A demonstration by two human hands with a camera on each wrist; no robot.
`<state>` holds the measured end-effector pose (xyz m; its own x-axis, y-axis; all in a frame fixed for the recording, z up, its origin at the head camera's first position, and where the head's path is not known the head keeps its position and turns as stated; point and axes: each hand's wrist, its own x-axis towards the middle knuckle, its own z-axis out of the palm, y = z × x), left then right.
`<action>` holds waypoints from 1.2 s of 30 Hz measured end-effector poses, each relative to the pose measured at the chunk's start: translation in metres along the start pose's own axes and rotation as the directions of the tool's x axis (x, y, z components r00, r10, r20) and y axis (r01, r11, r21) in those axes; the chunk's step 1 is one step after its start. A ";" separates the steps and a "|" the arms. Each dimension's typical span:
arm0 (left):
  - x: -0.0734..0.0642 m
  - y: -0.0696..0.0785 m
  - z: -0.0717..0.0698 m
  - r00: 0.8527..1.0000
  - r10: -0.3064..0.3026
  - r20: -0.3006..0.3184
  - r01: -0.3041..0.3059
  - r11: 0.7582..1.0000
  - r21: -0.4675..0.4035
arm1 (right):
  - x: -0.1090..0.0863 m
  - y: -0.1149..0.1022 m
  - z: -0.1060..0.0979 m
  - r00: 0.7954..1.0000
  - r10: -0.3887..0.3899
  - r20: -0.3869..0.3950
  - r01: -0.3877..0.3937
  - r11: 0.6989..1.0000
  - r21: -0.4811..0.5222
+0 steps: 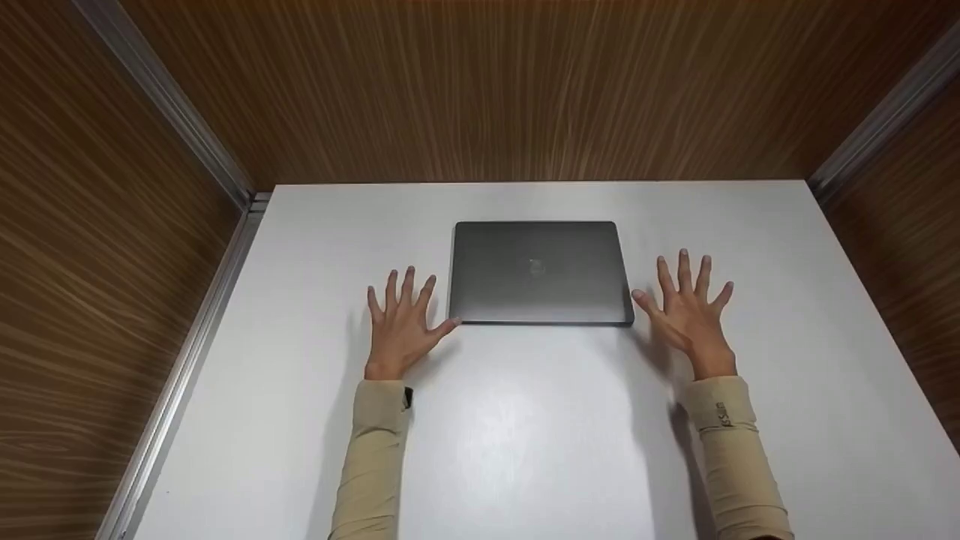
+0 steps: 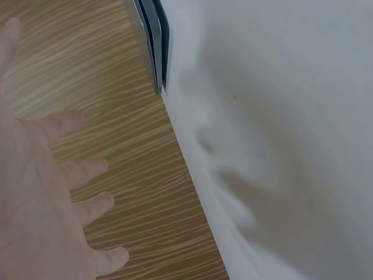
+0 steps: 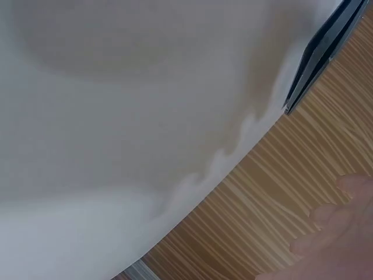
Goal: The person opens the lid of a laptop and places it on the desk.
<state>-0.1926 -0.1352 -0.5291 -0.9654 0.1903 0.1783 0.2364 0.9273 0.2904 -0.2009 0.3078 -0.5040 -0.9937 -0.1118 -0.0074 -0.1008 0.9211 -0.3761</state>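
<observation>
A closed dark grey laptop (image 1: 540,277) lies flat on the white table (image 1: 487,420), with a small, faint logo at the middle of its lid. To its left my left hand (image 1: 397,330) is held above the table, fingers spread and straight; in the head view its thumb tip overlaps the laptop's near left corner. On the other side, my right hand (image 1: 690,319) hovers with fingers spread, thumb towards the laptop's right edge. Neither hand holds anything. Both wrist views show the laptop's thin edge (image 2: 152,46), (image 3: 317,58) apart from the hand.
Brown wood-grain panels (image 1: 525,90) stand behind the table and on both sides. Metal rails (image 1: 172,112) run along the panel corners, and another lines the table's left edge. Shadows of both arms fall on the white tabletop.
</observation>
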 end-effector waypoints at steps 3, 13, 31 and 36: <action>0.002 0.002 0.000 0.999 0.026 -0.045 -0.025 0.999 0.023 | 0.003 -0.002 0.001 1.000 -0.010 -0.007 0.010 1.000 0.008; 0.011 0.008 0.004 0.961 0.171 -0.217 -0.158 0.985 0.073 | 0.016 -0.005 0.018 0.922 -0.256 -0.290 0.265 0.964 -0.010; 0.029 0.020 0.013 0.977 0.202 -0.066 -0.198 0.978 0.067 | 0.031 -0.022 0.026 0.907 -0.364 -0.210 0.348 0.931 -0.112; 0.031 0.023 0.015 0.981 0.195 -0.020 -0.192 0.977 0.096 | 0.033 -0.027 0.030 0.916 -0.360 -0.175 0.346 0.932 -0.107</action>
<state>-0.2186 -0.1037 -0.5309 -0.8983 0.3612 0.2500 0.4061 0.8999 0.1590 -0.2296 0.2682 -0.5223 -0.8829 -0.3688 0.2907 -0.4427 0.8600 -0.2537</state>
